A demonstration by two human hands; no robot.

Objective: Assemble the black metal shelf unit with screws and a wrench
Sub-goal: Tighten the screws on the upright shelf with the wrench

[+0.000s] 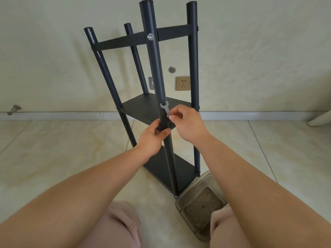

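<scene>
1. On your left the floor (pixel 53 149) lies open up to the baseboard, where a small door stop (pixel 14 109) sticks out well apart from the work; your elbow has room to swing that way.
2. Your left hand (pixel 152 138) curls around the near front post (pixel 154 72) at the corner of the middle shelf (pixel 141 108), thumb across the front, steadying the joint.
3. The shelf unit (pixel 194 97) stands upright before you near the wall, with the bottom shelf, middle shelf and top crossbar already on; a screw head (pixel 150 37) shows at the top joint.
4. Your right hand (pixel 186 124) pinches the tail of the small wrench (pixel 165 109) between thumb and fingertips, its open end lying against the post just above the shelf. Whether it sits on a screw head cannot be told.
5. By my judgement you are tightening the middle-shelf screw; next, seat the wrench squarely, then turn in short arcs, since the shelf edge and your left thumb crowd the swing.
6. To the right, a clear plastic container (pixel 200 206) touches the unit's near foot; mind it with your forearm.
</scene>
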